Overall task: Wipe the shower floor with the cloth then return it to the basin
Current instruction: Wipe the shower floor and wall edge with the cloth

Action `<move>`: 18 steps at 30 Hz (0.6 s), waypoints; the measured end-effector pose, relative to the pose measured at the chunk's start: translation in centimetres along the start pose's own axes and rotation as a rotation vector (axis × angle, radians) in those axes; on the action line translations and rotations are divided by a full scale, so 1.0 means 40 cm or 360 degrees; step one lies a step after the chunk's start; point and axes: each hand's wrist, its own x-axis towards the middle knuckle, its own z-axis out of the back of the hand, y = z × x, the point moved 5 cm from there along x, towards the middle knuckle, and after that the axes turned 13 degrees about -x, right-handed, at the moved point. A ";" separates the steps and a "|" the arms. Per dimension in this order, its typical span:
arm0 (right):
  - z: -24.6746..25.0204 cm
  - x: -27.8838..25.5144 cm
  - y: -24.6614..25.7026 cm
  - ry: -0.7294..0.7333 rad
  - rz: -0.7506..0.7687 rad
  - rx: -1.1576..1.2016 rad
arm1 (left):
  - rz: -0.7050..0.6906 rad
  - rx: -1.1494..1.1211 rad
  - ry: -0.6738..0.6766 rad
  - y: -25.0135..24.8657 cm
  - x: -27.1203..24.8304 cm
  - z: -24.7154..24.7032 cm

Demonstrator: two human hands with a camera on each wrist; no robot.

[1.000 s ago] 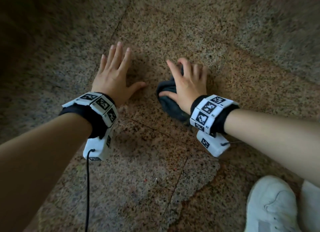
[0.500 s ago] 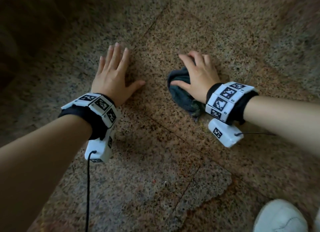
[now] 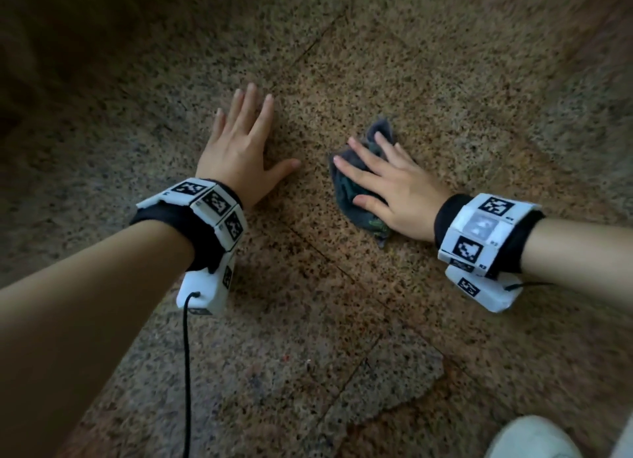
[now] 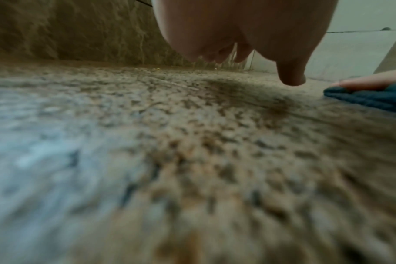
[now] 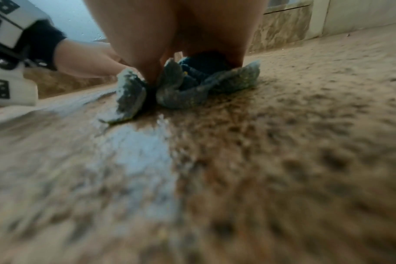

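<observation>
Now the wiping is best done with even pressure, keeping the crumpled dark blue-grey cloth (image 3: 356,183) bunched under the palm so no corner drags free. It lies on the speckled brown granite shower floor (image 3: 445,98). The right hand (image 3: 394,187) presses it down with straight, spread fingers, without gripping. The left hand (image 3: 239,149) rests flat on the floor beside it, holding nothing.

You are looking down at a speckled brown granite floor (image 3: 428,80) divided by thin dark joints; one joint line (image 3: 318,248) runs diagonally through the middle. The upper left corner falls into deep shadow. At floor level, a brown veined stone wall (image 4: 79,32) meets pale tiles (image 4: 355,44) to its right. A wet sheen (image 5: 145,148) reflects light.
</observation>
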 end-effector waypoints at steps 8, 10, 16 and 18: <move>-0.103 -0.141 0.030 -0.0063 0.0139 -0.0146 | -0.0027 0.0051 0.0098 -0.047 0.000 -0.028; -0.131 -0.184 0.037 -0.0079 0.0135 -0.0204 | -0.0041 0.0063 0.0121 -0.053 -0.001 -0.034; -0.153 -0.231 0.045 -0.0064 0.0138 -0.0215 | -0.0081 0.0067 0.0160 -0.073 -0.018 -0.060; -0.146 -0.211 0.030 -0.0023 0.0094 -0.0161 | -0.0084 0.0064 0.0157 -0.074 -0.022 -0.064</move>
